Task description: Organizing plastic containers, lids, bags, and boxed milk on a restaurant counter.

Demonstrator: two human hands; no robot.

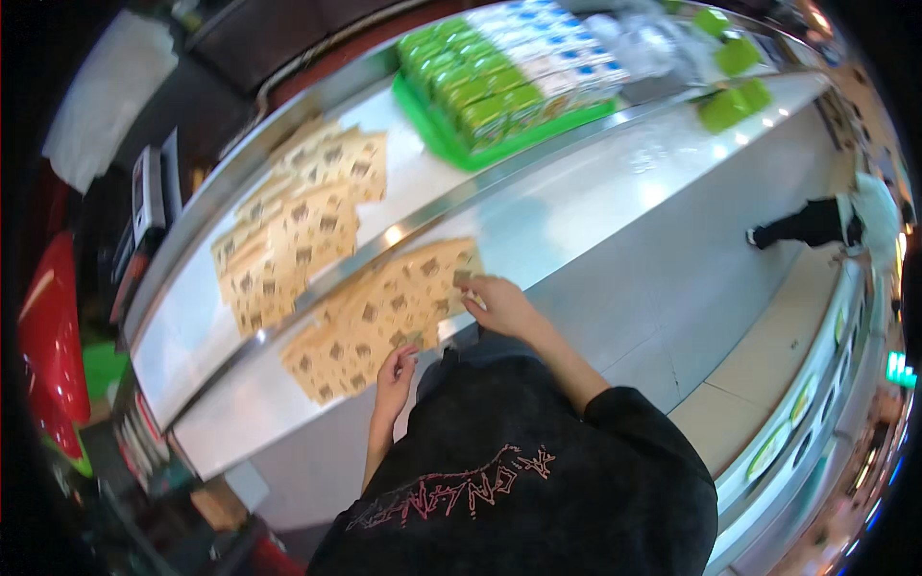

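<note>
Brown printed paper sheets or bags point(389, 302) lie overlapping along the near part of the white counter. My right hand point(493, 302) is at their right end, thumb and fingers closing on a small piece at the paper's edge; what exactly it holds is unclear. At the near edge of the same papers is my left hand point(397, 371), fingers curled, and whether it grips a sheet cannot be told. More of these printed papers point(288, 230) are fanned out on the raised back part of the counter, beyond a metal strip.
A green tray point(468, 155) holds rows of green and white packs point(497, 86). Green boxes point(735, 108) and clear plastic bags point(641, 43) are farther right. A red shiny object point(54, 338) stands at the left. Another person point(828, 219) is at the far right.
</note>
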